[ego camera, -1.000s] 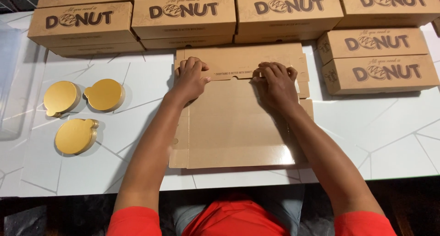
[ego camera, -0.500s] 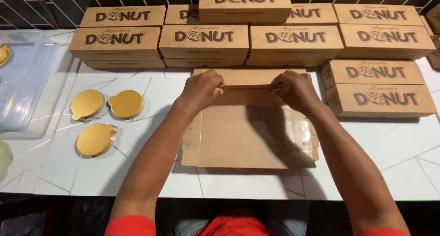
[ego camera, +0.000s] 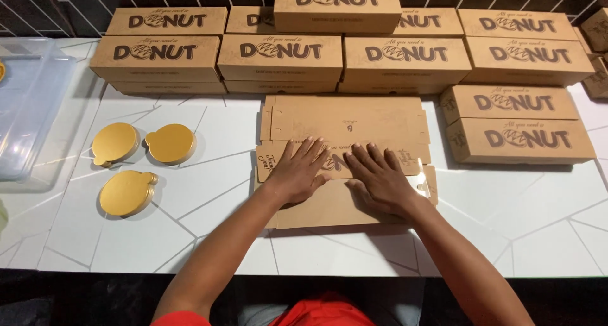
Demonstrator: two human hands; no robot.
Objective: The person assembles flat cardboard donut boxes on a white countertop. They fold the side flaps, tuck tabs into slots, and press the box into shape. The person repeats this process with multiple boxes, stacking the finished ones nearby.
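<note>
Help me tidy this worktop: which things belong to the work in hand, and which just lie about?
In hand:
- flat cardboard box blank
- left hand and right hand, both pressed flat on it

Lying about:
- three gold round boards
- folded brown boxes stacked behind
- clear plastic tub at left

One camera only, worn on the person's head, looks steeply down and forward over the white table (ego camera: 158, 237). It sits close: both forearms run up from the bottom edge to the flat cardboard sheet (ego camera: 354, 120) mid-frame, and stacked boxes (ego camera: 278, 57) against the dark wall fill the top.
</note>
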